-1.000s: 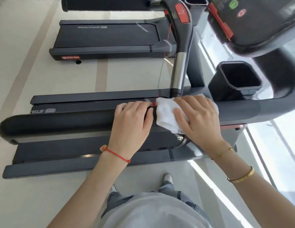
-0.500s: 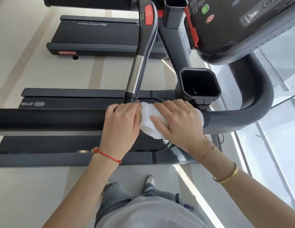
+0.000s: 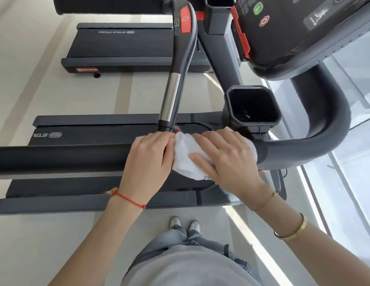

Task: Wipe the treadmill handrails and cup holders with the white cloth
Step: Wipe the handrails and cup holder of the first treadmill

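The right hand [image 3: 225, 159] lies palm-down on the crumpled white terry cloth [image 3: 185, 159], its fingers fairly straight and spread, pressing the cloth against the thick black padded handrail [image 3: 62, 158] without closing around it. Just left of the cloth on that rail, the left hand [image 3: 148, 164] wraps over the top of the bar, fingers curled down the far side in a steadying grip, its fingertips touching the cloth's edge.

Taking the handrail as landmark: the cloth sits where the straight run meets the bend that sweeps right and away toward the dark console [image 3: 304, 27]. Just beyond the rail, close to the right hand, stands the square black plastic cup holder [image 3: 251, 108], its mouth open upward. A slim grey-and-chrome inner grip bar with a red button [image 3: 176, 79] rises from behind the rail near the left hand.

The step in hand looks like wiping the handrail at its bend. The cup holder appears not yet wiped. The next move likely calls for sliding the cloth along the curve with steady pressure, then bunching it to reach inside the cup holder.
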Available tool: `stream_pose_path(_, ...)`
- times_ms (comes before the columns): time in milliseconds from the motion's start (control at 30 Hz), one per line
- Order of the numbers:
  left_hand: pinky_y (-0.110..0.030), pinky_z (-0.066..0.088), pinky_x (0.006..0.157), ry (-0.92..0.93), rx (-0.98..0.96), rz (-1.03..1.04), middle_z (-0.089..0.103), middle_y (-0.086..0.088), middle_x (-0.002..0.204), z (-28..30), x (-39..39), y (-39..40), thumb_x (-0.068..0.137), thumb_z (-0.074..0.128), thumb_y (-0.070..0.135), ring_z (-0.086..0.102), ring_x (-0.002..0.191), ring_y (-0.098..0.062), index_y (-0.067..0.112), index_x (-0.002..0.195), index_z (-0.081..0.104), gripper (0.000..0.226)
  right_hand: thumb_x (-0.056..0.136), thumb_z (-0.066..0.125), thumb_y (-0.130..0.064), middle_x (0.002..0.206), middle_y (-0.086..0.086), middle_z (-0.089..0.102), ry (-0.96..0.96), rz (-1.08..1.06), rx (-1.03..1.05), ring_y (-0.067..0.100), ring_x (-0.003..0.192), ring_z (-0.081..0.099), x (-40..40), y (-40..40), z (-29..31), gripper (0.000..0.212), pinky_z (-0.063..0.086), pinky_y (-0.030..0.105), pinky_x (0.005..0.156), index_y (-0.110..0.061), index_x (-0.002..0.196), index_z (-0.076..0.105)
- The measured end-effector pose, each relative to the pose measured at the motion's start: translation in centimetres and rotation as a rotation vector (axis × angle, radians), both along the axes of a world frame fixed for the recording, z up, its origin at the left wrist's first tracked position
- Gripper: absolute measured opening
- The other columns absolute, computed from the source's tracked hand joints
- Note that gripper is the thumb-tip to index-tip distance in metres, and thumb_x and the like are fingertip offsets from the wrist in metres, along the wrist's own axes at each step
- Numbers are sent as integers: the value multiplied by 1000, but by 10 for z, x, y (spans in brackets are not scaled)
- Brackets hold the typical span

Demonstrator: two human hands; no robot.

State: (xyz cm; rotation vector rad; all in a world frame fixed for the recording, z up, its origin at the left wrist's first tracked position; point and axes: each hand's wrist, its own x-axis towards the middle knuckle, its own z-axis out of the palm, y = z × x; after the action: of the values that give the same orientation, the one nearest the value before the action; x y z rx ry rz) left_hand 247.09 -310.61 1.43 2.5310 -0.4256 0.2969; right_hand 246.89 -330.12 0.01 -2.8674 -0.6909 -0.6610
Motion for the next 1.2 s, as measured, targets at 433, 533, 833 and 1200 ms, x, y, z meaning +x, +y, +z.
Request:
stream_pose_path(433, -44, 48, 86, -6, 13, 29, 70, 0, 89, -3, 3, 40, 98, 50, 8, 64, 82, -22, 9, 97, 69, 19, 100, 29, -54, 87, 1, 65, 86, -52, -25, 27, 75, 55, 5, 46, 3, 53, 43, 42, 72, -17, 107, 66)
stream_pose_path(533, -45, 48, 86, -20, 40, 54, 71, 0, 89, -5, 4, 50, 98, 49, 11, 65, 81, -22, 9, 96, 70, 21, 101, 32, -54, 92, 1, 65, 75, -33, -18, 26, 79, 56, 2, 41, 2, 51, 44, 40, 76, -17, 113, 65)
stream_pose_path(833, -38, 40, 99, -82, 106, 107, 72, 7, 101, -11, -3, 67, 100, 48, 20, 66, 94, -14, 18, 101, 71, 23, 101, 32, -52, 97, 1, 66, 60, -93, -36, 27, 83, 56, 0, 33, 3, 49, 42, 41, 80, -17, 115, 64)
stream_pose_path(1200, -38, 35, 100, -129, 181, 159, 72, 9, 97, -15, 1, 122, 102, 42, 21, 65, 92, -16, 20, 96, 70, 29, 103, 32, -43, 102, 3, 65, -26, -135, -65, 28, 87, 56, -1, 85, -3, 45, 41, 41, 77, -15, 110, 65)
